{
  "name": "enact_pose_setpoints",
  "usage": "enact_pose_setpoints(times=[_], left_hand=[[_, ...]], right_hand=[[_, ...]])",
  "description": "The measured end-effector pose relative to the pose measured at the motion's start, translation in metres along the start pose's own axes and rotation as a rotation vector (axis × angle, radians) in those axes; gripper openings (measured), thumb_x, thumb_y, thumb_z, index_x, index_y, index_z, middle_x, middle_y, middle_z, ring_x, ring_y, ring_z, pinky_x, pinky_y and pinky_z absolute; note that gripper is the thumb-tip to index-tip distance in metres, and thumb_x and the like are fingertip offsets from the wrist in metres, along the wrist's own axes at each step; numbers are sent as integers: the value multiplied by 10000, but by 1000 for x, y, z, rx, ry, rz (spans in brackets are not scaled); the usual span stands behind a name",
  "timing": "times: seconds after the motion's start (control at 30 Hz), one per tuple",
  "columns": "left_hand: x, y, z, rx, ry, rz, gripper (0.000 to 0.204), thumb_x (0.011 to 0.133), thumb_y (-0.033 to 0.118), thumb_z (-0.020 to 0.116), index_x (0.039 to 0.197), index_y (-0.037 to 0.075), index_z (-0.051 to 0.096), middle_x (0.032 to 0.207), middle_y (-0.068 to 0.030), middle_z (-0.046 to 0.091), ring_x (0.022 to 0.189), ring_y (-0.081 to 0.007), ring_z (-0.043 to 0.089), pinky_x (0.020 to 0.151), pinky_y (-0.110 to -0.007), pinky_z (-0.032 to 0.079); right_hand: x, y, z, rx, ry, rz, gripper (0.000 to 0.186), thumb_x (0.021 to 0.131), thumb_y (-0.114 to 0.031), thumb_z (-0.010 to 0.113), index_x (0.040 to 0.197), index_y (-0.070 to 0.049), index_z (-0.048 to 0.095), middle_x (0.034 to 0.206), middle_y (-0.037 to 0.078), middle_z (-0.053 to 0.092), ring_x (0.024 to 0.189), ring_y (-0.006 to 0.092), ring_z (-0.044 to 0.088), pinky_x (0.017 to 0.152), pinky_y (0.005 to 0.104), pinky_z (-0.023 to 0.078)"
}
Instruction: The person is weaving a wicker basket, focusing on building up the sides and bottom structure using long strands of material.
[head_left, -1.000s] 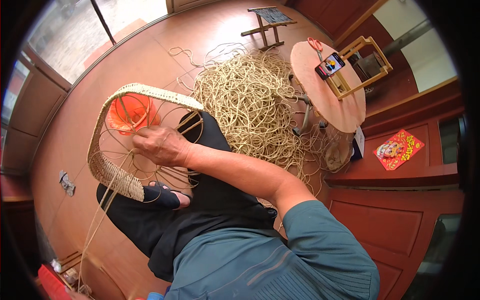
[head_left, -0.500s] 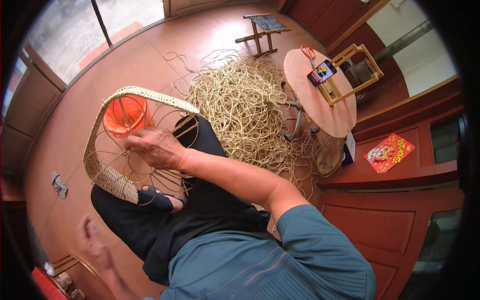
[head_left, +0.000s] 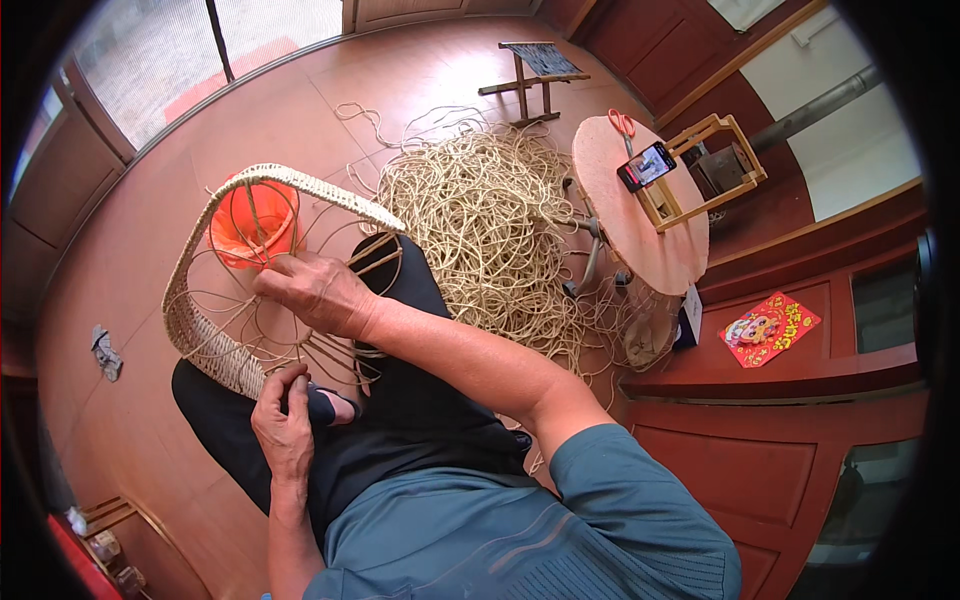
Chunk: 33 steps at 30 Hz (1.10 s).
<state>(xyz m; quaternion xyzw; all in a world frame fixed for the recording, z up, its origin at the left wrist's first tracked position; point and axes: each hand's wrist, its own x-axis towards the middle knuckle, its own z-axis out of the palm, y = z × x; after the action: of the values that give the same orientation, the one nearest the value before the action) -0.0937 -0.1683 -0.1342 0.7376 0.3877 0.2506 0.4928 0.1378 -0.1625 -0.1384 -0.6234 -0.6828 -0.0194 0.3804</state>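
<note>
A half-woven straw-coloured frame [head_left: 187,265] rests across my thighs. Its braided band curves like a horseshoe, and thin brown strands loop loosely through its middle. My right hand [head_left: 325,293] reaches across inside the curve, its fingers closed on some of these strands; the palm side is hidden. Close to the band's near end, my left hand [head_left: 284,422] pinches between thumb and forefinger what looks like a thin strand. Behind the frame stands an orange bucket [head_left: 228,240], partly covered by the strands.
A big heap of pale cord [head_left: 470,220] lies on the floor ahead. To its right, a round table [head_left: 680,255] carries red-handled scissors [head_left: 622,124], a phone [head_left: 646,166] and a wooden stand [head_left: 720,186]. A folding stool [head_left: 543,60] is farther back; a grey rag [head_left: 106,353] lies left.
My left hand has come up and right from low on the left, its fingers closing beside the band's near end. The right hand has stayed at nearly the same spot on the strands.
</note>
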Motion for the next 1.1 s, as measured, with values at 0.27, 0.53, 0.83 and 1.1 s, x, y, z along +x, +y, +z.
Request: enact_pose_setpoints(times=[0.27, 0.53, 0.83, 1.1], left_hand=[[-7, -7, 3, -113, -24, -113, 188, 1093, 75, 663, 1196, -26, 783, 1045, -104, 813, 1005, -191, 775, 954, -326, 590], [-21, -30, 3, -119, -52, -186, 196, 1108, 83, 658, 1221, -25, 777, 1018, -98, 804, 980, -164, 755, 917, -309, 582], [-20, -24, 0, -76, -64, -203, 194, 1104, 76, 656, 1211, -37, 772, 1005, -80, 799, 917, -132, 724, 872, -291, 570], [18, 7, 11, -27, 59, 35, 292, 1110, 90, 655, 1367, -32, 717, 1159, -79, 775, 937, -121, 681, 855, -292, 575]], right_hand=[[1, -2, 0, 56, -13, 58, 122, 1052, -185, 662, 1161, -137, 637, 1055, 107, 683, 998, 348, 766, 827, 482, 632], [2, 1, 1, 61, -1, 36, 123, 1063, -228, 688, 1140, -134, 665, 1052, 101, 696, 991, 338, 763, 823, 495, 621], [1, 4, 6, 100, 53, 6, 147, 1024, -212, 740, 1068, -76, 702, 1023, 109, 700, 971, 340, 751, 857, 471, 620], [0, -1, 5, 107, 104, 24, 138, 987, -186, 758, 1064, -89, 696, 1024, 99, 687, 956, 343, 739, 803, 485, 622]])
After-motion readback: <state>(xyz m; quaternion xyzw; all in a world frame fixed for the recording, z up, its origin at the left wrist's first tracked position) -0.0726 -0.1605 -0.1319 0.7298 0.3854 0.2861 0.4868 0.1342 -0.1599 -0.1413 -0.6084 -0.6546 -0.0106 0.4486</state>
